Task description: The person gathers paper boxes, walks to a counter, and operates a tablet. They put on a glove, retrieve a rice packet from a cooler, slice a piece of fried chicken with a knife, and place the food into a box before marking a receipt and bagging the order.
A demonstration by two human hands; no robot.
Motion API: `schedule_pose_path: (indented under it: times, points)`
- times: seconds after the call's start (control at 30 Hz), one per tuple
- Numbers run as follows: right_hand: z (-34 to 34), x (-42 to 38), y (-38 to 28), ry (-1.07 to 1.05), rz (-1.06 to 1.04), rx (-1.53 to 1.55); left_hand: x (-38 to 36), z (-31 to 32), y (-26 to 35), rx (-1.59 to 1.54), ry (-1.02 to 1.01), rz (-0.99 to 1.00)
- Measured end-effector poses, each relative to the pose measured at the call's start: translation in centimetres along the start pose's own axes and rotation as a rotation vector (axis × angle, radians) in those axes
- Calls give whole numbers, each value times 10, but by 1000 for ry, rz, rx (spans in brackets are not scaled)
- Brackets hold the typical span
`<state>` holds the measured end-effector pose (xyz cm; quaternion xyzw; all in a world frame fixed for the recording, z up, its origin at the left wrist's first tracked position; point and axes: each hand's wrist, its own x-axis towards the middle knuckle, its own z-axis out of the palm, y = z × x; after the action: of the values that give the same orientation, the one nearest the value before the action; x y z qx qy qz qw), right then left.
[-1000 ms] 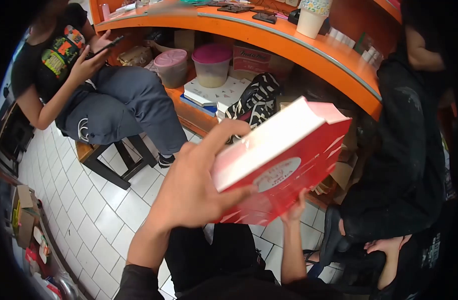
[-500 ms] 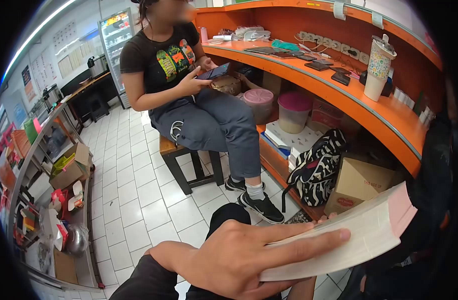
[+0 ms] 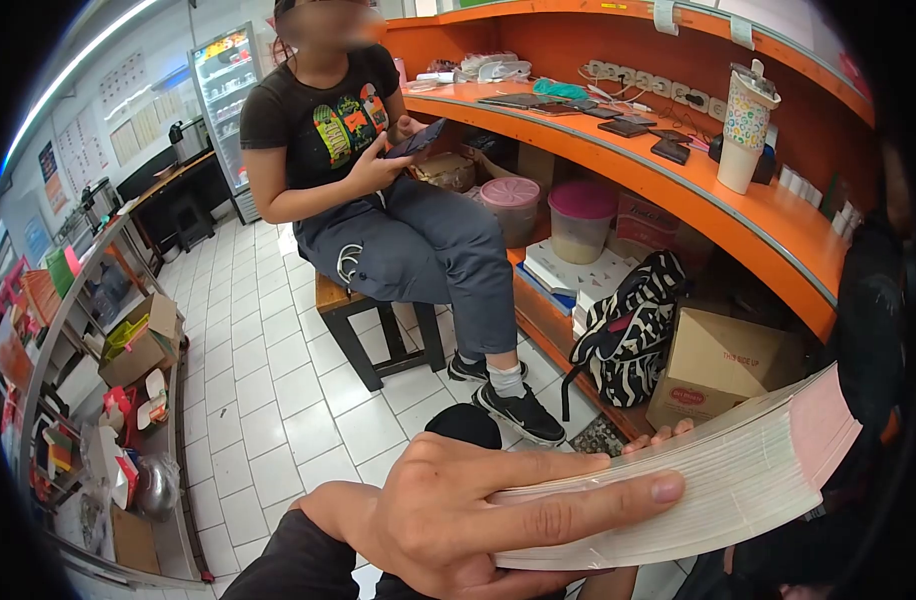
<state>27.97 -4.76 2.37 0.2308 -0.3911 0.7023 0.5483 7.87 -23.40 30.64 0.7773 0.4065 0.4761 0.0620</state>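
A thick stack of paper (image 3: 718, 485), white with a pink part at its far end, lies tilted at the lower right, its layered edges facing me. My left hand (image 3: 478, 510) grips its near end, with two fingers stretched along the side and the thumb end underneath. Behind the stack, fingertips of my right hand (image 3: 668, 435) show over the far edge. Most of that hand is hidden by the paper, and part of its wrist appears below.
A seated person (image 3: 348, 170) holds a phone (image 3: 418, 140). An orange counter (image 3: 578, 130) carries several phones and a patterned tumbler (image 3: 746, 130). Beneath it are pink-lidded tubs (image 3: 583, 220), a zebra-striped backpack (image 3: 633, 330) and a cardboard box (image 3: 718, 365). Cluttered shelves (image 3: 128, 400) stand left.
The stack's far end has shifted right, and its edges now look more fanned into separate layers. My left hand has moved slightly left. The seated person's phone has tilted.
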Motion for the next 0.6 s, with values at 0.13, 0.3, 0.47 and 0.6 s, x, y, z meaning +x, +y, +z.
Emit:
schedule_pose_path:
  times: [0.13, 0.3, 0.47, 0.6]
  points:
    - [6, -14, 9, 34, -52, -48, -4, -8, -13, -34, -32, -5]
    - [15, -12, 27, 77, -130, -101, -10, -9, -19, 26, 19, 26]
    - [13, 4, 19, 133, -195, -176, -9, -13, -36, 93, 105, 148]
    - [-1, -4, -4, 331, -276, -312, -3, -27, -56, -147, 263, 167]
